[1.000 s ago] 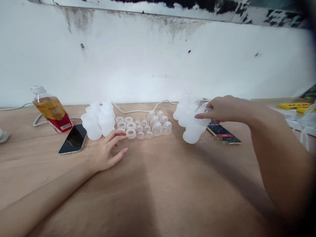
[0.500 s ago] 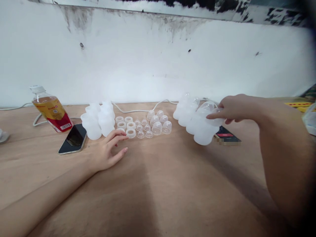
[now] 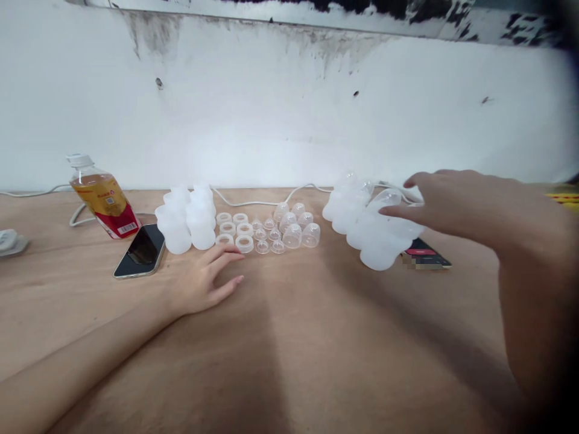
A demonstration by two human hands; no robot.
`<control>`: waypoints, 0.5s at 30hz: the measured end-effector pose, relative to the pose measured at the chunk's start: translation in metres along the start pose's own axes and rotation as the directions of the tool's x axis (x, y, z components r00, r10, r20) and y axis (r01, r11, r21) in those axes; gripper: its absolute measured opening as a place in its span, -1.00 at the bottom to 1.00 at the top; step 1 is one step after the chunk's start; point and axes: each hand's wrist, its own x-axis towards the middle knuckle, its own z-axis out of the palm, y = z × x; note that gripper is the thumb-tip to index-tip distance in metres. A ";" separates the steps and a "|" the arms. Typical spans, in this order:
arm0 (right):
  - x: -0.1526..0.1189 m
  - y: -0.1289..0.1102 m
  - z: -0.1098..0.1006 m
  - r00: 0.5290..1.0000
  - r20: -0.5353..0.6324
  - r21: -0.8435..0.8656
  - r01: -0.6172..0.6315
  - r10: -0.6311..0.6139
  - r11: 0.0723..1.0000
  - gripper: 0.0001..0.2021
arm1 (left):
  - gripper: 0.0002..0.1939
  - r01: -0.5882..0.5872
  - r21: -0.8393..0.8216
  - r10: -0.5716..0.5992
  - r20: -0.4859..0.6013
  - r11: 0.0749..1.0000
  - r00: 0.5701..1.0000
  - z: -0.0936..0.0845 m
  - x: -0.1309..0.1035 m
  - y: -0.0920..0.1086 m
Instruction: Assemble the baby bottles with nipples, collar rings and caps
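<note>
On the wooden table, my left hand (image 3: 208, 282) rests with its fingers spread, the fingertips beside the front pale rings (image 3: 245, 243). Right of the rings are small clear nipples (image 3: 262, 246), then clear domed caps (image 3: 292, 235), all in rows. Frosted white bottle bodies (image 3: 176, 234) stand together behind my left hand. On the right is a cluster of frosted bottles with clear domed caps (image 3: 379, 254). My right hand (image 3: 456, 202) hovers at the cluster's right side, thumb and fingers apart; whether the thumb touches a bottle I cannot tell.
A drink bottle (image 3: 108, 202) with a red and yellow label stands at the left by a dark phone (image 3: 141, 250). Another phone (image 3: 427, 255) lies partly behind the right cluster. A white cable (image 3: 253, 204) runs along the wall (image 3: 271, 132). A white object (image 3: 9, 242) sits far left.
My right hand has opened from the capped bottle it held at the right cluster and drawn slightly right. The left hand stays by the rings. The whole view has shifted a little.
</note>
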 end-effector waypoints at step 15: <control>-0.079 -0.122 0.099 0.571 -0.010 0.582 0.670 -0.821 0.460 -0.40 | -0.31 -0.105 0.066 0.068 0.417 0.992 0.906 -0.002 -0.003 -0.002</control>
